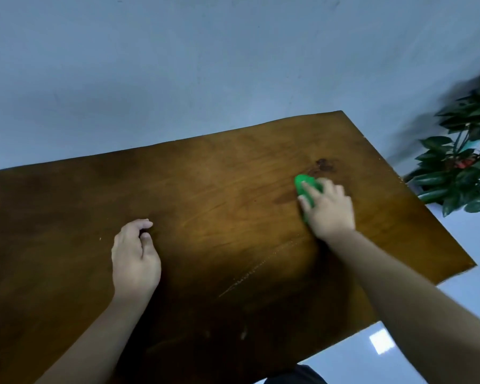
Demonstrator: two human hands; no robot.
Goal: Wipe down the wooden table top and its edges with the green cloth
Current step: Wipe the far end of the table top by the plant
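right hand (329, 207) presses the green cloth (305, 189) flat on the table (205, 203), right of centre frame, fingers over it. left hand (135, 259) rests lower centre, loosely curled, holding nothing.

cloth (305, 187) on table (205, 189) right, plant (460, 167) beyond right edge
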